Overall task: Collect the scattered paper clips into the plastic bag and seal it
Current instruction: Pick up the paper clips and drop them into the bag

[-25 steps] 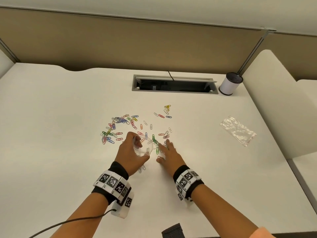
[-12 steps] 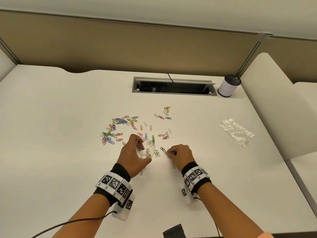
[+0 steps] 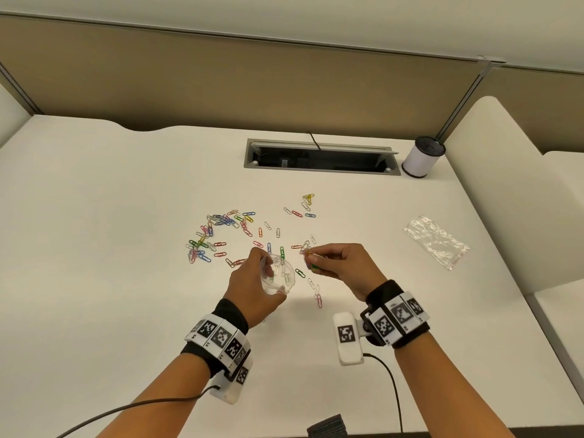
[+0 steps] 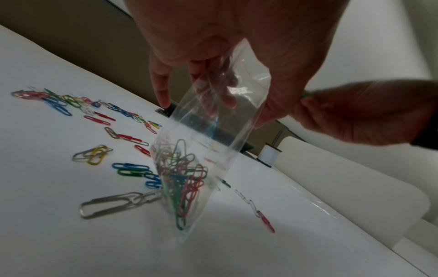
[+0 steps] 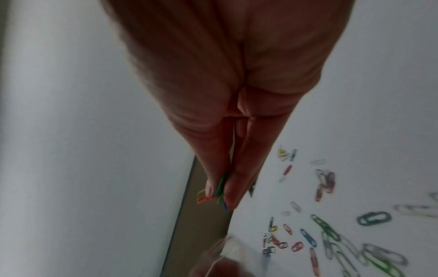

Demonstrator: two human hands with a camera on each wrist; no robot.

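Observation:
My left hand [image 3: 252, 282] holds a small clear plastic bag [image 3: 279, 275] upright by its open mouth; in the left wrist view the bag [image 4: 201, 150] hangs from my fingers with several coloured clips in its bottom, touching the table. My right hand [image 3: 335, 263] is raised just right of the bag's mouth and pinches several paper clips [image 3: 311, 259] between thumb and fingertips; the right wrist view shows the pinched clips [image 5: 219, 191] in green, orange and yellow. Many coloured paper clips [image 3: 221, 235] lie scattered on the white table [image 3: 94, 248] beyond my hands.
A second crumpled clear bag [image 3: 436, 240] lies at the right. A white cylinder with a black top [image 3: 422, 161] stands by the open cable tray [image 3: 319, 158] at the back. A white padded edge [image 3: 505, 184] borders the table's right side.
My right hand closed on clips on the table, then lifted and turned with them toward the bag's mouth. My left hand kept the bag in place.

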